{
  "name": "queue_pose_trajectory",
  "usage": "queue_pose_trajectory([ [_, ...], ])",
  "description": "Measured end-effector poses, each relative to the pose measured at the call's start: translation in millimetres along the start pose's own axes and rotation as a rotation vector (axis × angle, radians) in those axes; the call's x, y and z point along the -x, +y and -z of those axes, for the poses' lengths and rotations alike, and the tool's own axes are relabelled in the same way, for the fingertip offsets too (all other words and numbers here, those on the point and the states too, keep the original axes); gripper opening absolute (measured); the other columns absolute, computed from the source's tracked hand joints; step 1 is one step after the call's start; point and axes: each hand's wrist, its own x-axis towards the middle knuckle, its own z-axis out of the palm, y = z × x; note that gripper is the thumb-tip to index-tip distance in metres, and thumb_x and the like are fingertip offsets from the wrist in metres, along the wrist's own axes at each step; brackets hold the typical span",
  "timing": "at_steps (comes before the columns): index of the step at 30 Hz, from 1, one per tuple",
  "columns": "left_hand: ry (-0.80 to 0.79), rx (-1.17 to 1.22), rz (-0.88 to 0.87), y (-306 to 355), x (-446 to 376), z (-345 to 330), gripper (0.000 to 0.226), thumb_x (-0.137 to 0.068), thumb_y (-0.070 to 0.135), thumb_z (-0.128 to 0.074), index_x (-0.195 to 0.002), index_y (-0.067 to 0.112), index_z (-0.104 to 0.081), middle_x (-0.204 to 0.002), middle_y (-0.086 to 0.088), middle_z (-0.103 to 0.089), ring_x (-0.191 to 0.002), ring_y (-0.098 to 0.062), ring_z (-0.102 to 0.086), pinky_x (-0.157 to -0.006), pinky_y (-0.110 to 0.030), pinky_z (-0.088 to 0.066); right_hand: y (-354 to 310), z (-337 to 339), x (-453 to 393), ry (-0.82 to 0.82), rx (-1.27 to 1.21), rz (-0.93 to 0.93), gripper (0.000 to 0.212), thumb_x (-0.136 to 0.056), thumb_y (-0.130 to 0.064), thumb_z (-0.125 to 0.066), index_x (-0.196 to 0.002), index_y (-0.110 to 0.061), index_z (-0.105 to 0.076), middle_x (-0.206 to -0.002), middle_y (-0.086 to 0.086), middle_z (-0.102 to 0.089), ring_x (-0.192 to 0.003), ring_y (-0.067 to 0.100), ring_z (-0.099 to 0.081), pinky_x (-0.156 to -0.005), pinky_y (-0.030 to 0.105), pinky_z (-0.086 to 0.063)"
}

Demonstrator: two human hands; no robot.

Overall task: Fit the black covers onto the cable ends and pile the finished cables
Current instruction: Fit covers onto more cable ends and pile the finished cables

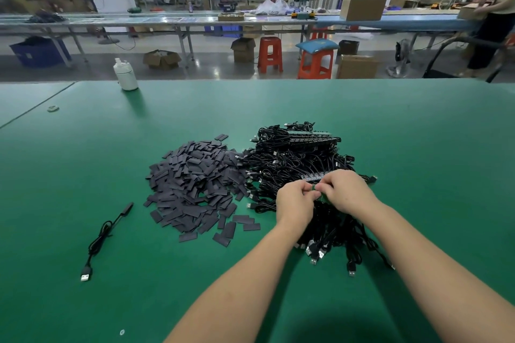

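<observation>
One finished black cable with a silver USB plug (104,234) lies alone at the left of the green-topped bench (404,125). Next comes the heap of flat black rectangular covers (195,186), touching the tangled pile of black uncovered cables (295,159). Over that pile, left hand (295,203) and right hand (348,191) together pinch a small green circuit-board cable end (315,188).

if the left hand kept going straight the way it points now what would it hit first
The left hand points up and right toward the right hand, both pinching a small green board. Going on, it would likely meet the right hand's fingers first, then the cable heap; depth is unclear.
</observation>
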Motion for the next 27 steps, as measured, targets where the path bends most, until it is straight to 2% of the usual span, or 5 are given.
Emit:
queue_pose_trajectory([
  [11, 0.052, 0.005, 0.050, 4.0, 5.2, 3.6, 0.003, -0.086, 0.023, -0.074, -0.084, 0.022, -0.074, -0.068, 0.015, -0.059, -0.060, 0.003, -0.048, -0.051, -0.009, -0.032, -11.6, -0.8, -2.1, -0.018, 0.004, -0.040, 0.029, -0.098, -0.032, -0.059, -0.078, -0.017, -0.071, -0.063, -0.001, -0.060, -0.067, 0.021, -0.055, -0.062, 0.030, -0.038],
  [16, -0.187, 0.163, 0.028, 0.5, -0.6, 28.3, 0.006, -0.083, 0.017, -0.078, -0.083, 0.014, -0.073, -0.058, 0.016, -0.057, -0.048, 0.006, -0.046, -0.050, -0.006, -0.035, 1.6, 13.7, 1.6, -0.117, -0.001, 0.168, 0.017, -0.099, -0.034, -0.059, -0.090, -0.027, -0.071, -0.088, -0.005, -0.069, -0.084, 0.018, -0.061, -0.077, 0.034, -0.049],
  [20, -0.233, 0.270, 0.093, -6.2, -10.9, 60.6, 0.004, -0.084, 0.019, -0.078, -0.082, 0.019, -0.074, -0.067, 0.014, -0.066, -0.065, -0.003, -0.056, -0.062, -0.017, -0.049, 19.8, 23.6, 2.7, -0.149, -0.067, 0.216, 0.013, -0.099, -0.034, -0.059, -0.090, -0.031, -0.068, -0.088, -0.014, -0.066, -0.086, 0.011, -0.062, -0.077, 0.029, -0.046],
  [25, -0.250, 0.403, 0.051, -10.6, -15.2, 89.0, 0.010, -0.088, 0.021, -0.073, -0.082, 0.014, -0.068, -0.081, 0.000, -0.066, -0.080, -0.017, -0.059, -0.097, -0.042, -0.053, 36.3, 20.2, -6.1, -0.135, -0.029, 0.141, 0.020, -0.102, -0.036, -0.052, -0.096, -0.025, -0.068, -0.086, -0.007, -0.069, -0.076, 0.012, -0.063, -0.072, 0.031, -0.052],
  [27, -0.252, 0.500, 0.027, -8.0, -14.9, 99.9, 0.009, -0.092, 0.016, -0.067, -0.088, 0.009, -0.070, -0.093, -0.010, -0.073, -0.094, -0.027, -0.068, -0.094, -0.042, -0.056, 42.1, 15.6, -11.1, -0.140, -0.006, 0.114, 0.022, -0.104, -0.035, -0.049, -0.101, -0.023, -0.066, -0.094, -0.005, -0.069, -0.085, 0.016, -0.063, -0.079, 0.034, -0.053],
])
